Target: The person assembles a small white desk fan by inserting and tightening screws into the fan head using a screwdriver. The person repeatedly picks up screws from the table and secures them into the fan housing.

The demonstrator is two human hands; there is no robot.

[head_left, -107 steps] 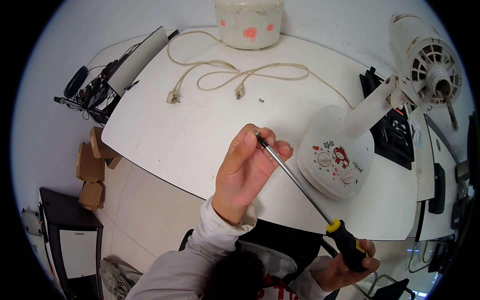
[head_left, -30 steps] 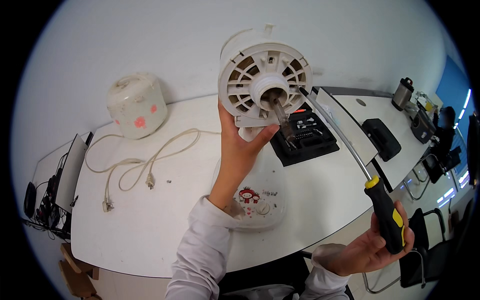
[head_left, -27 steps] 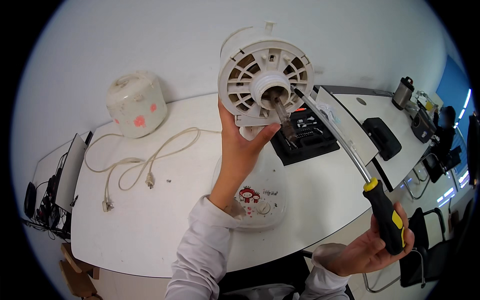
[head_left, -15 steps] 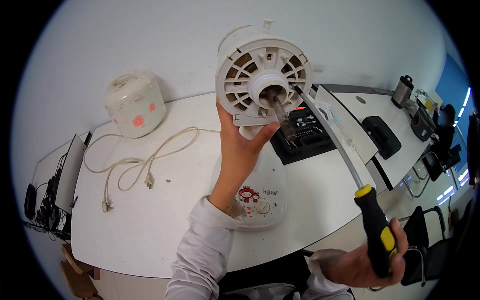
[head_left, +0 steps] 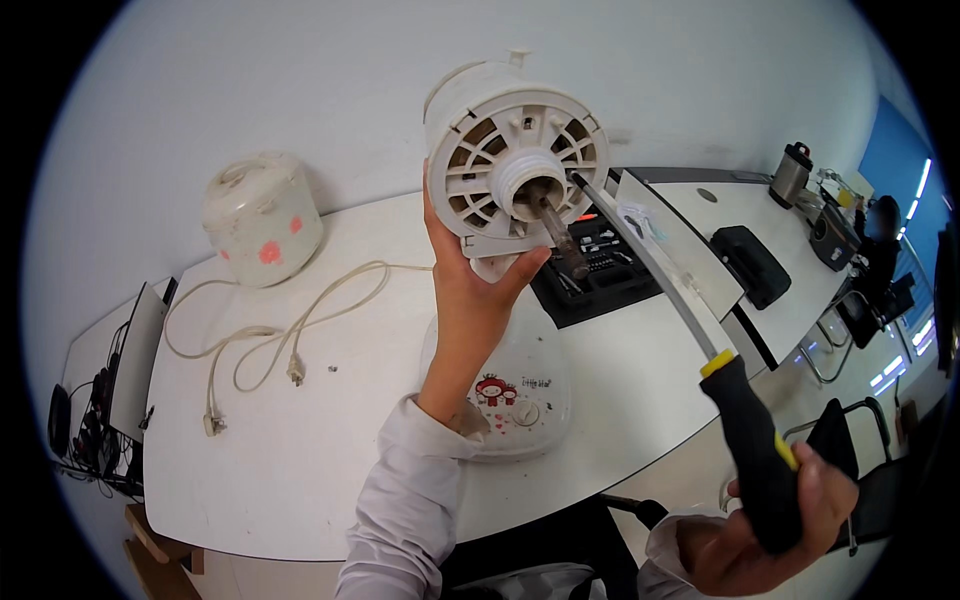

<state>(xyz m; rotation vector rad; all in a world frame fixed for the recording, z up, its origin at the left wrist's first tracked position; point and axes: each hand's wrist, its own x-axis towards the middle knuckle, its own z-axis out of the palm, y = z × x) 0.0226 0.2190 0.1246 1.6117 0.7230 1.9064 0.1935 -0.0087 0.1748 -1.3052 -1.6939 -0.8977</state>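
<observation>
My left hand (head_left: pixel 470 300) grips the underside of a white fan motor housing (head_left: pixel 518 160), thumb to the right. Its vented front faces me, and a dirty metal shaft (head_left: pixel 560 235) sticks out of its threaded collar. Below, behind my forearm, stands the fan's white base (head_left: pixel 520 430), with a cartoon print and a knob. My right hand (head_left: pixel 745 565) is closed around the black-and-yellow handle of a long screwdriver (head_left: pixel 748 430). The screwdriver's tip is at the right side of the vented face, beside the collar; whether it touches is unclear.
A white rice cooker (head_left: pixel 265 225) stands at the back left, with pale power cords (head_left: pixel 285 340) looped before it. Behind the fan lies a black tool case (head_left: pixel 590 275). Another black case (head_left: pixel 750 268) and a steel jug (head_left: pixel 791 178) are on the right table. A person (head_left: pixel 882 240) sits far right.
The screwdriver's handle and my right hand have shifted right and slightly down, the fingers changing position on the handle. The motor housing appears slightly lower and further left.
</observation>
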